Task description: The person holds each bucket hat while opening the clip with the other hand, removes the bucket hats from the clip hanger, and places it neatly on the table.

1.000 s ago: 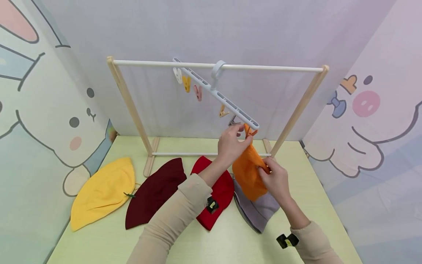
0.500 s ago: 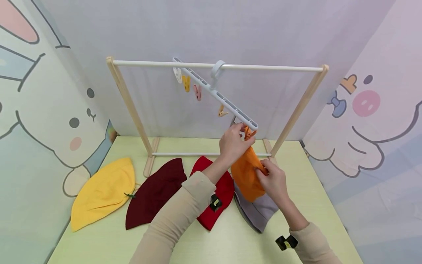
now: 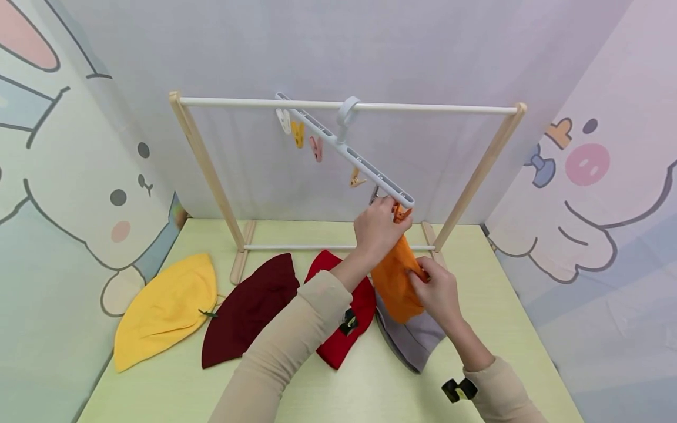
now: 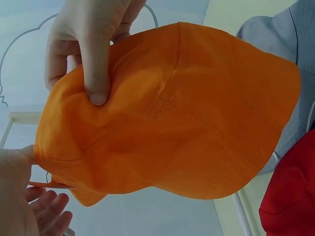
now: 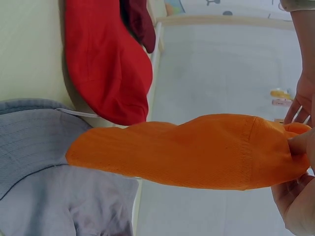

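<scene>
An orange cloth hat (image 3: pixel 394 282) hangs below the near end of the light grey clip hanger (image 3: pixel 365 164). With its thumb in front, my right hand (image 3: pixel 436 288) pinches the hat's edge; the thumb (image 4: pixel 97 93) lies on the fabric in the left wrist view. My left hand (image 3: pixel 378 229) is up at the hanger's end, thumb and fingers pinching around the orange clothespin (image 3: pixel 402 212) where the hat's upper end meets it. Those left fingertips are partly hidden by the hand and the cloth. A grey hat (image 3: pixel 415 341) lies on the table beneath the orange one.
The hanger is hooked over the white rail (image 3: pixel 444 108) of a wooden-sided rack (image 3: pixel 208 170). White, yellow (image 3: pixel 298 135), pink and peach clothespins hang along it, plus a dark one near my left hand. Yellow (image 3: pixel 166 311), maroon (image 3: pixel 251 311) and red (image 3: pixel 330 352) hats lie on the table.
My left hand has shifted slightly right and inward at the clothespin. The right hand and the orange hat have moved slightly left. The hanger's near end has swung a little left.
</scene>
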Demonstrator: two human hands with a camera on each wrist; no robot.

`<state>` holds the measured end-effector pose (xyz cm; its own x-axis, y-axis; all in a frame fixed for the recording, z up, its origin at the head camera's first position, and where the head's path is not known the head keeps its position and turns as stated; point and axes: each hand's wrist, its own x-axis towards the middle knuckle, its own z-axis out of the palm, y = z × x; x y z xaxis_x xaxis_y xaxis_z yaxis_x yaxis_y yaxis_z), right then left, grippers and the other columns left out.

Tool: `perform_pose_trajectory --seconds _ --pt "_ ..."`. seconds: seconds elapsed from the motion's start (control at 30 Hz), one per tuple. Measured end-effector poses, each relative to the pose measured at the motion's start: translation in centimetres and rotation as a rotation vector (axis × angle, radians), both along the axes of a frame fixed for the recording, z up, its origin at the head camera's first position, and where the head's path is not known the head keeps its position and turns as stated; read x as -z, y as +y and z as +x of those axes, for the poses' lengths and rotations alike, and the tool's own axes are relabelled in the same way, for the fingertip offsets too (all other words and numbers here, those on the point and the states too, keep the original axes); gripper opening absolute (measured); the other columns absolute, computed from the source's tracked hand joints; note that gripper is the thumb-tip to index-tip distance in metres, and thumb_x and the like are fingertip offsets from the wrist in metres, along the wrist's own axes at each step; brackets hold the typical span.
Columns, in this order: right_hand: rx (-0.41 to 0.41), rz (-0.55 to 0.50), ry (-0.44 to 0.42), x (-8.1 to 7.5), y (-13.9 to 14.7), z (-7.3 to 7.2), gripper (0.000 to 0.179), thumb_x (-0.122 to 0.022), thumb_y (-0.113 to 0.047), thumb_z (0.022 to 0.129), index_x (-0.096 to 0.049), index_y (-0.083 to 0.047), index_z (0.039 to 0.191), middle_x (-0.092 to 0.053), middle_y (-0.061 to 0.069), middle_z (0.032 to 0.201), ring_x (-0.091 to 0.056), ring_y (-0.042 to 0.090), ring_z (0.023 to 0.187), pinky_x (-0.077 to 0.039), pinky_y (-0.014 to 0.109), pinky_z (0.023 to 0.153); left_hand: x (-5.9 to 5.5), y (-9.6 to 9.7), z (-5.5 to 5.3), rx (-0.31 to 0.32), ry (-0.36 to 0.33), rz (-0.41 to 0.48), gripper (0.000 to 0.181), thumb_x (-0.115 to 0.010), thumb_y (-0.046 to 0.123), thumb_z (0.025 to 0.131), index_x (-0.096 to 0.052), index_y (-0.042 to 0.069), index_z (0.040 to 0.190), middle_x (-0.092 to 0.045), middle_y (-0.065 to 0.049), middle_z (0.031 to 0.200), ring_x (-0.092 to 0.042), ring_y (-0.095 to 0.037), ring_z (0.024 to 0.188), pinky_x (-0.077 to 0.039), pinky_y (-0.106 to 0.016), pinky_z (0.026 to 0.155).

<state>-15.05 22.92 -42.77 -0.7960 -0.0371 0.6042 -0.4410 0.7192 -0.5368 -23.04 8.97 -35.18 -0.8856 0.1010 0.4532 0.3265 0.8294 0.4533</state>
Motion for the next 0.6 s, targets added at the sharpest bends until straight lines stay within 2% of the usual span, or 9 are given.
perform_pose_trajectory --seconds 0.23,0.6 --pt "-0.019 0.004 0.028 0.09 -0.27 0.14 0.017 -0.073 0.001 0.071 -0.063 -0.008 0.082 -0.054 -0.001 0.066 -0.046 0.010 0.059 -0.038 0.014 0.055 -0.17 0.38 -0.01 -0.042 0.033 -0.037 0.030 -0.062 0.047 0.081 -0.062 0.017 0.085 -0.058 0.004 0.073 -0.052 -0.013 0.055 -0.039 -0.021 0.045" --pt "-0.062 0.006 0.051 0.23 -0.60 0.40 0.019 -0.075 0.002 0.069 -0.062 -0.008 0.079 -0.055 -0.001 0.067 -0.045 0.008 0.059 -0.038 0.015 0.053 -0.04 0.56 -0.14 -0.044 0.046 -0.029 0.028 -0.061 0.044 0.081 -0.057 0.019 0.070 -0.052 0.006 0.063 -0.048 -0.013 0.050 -0.034 -0.021 0.042"
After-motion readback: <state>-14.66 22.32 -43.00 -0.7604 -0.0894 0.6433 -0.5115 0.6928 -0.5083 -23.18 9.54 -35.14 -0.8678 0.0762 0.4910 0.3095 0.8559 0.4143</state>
